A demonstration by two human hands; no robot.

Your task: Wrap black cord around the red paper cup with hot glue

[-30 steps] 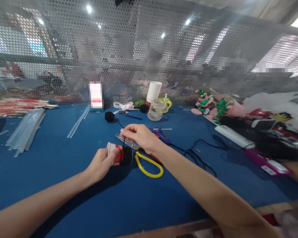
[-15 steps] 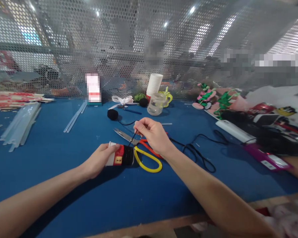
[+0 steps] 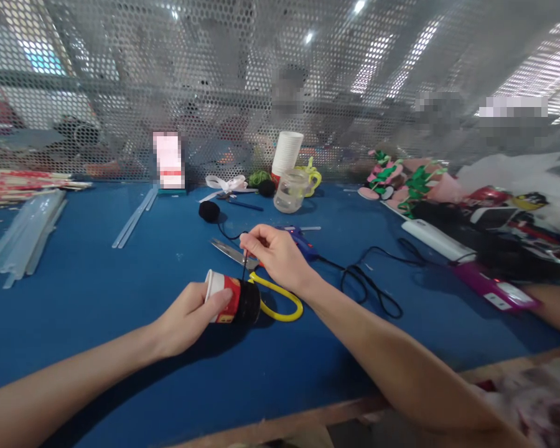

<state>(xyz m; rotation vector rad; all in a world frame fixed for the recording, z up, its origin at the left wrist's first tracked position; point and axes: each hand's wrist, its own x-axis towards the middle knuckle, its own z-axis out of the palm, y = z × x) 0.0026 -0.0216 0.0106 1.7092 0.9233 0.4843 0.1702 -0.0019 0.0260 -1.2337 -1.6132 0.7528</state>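
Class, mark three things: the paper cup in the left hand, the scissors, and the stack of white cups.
Paper cup [image 3: 236,298], head view: on its red printed side.
Scissors [image 3: 236,254], head view: on the metal blade.
Stack of white cups [image 3: 287,151], head view: on its side.

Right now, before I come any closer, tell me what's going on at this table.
A person's left hand holds a paper cup tipped on its side, black yarn wrapped around its base end. The right hand pinches a strand of it just above the cup. A black ball lies farther back on the table, and scissors lie behind the cup.
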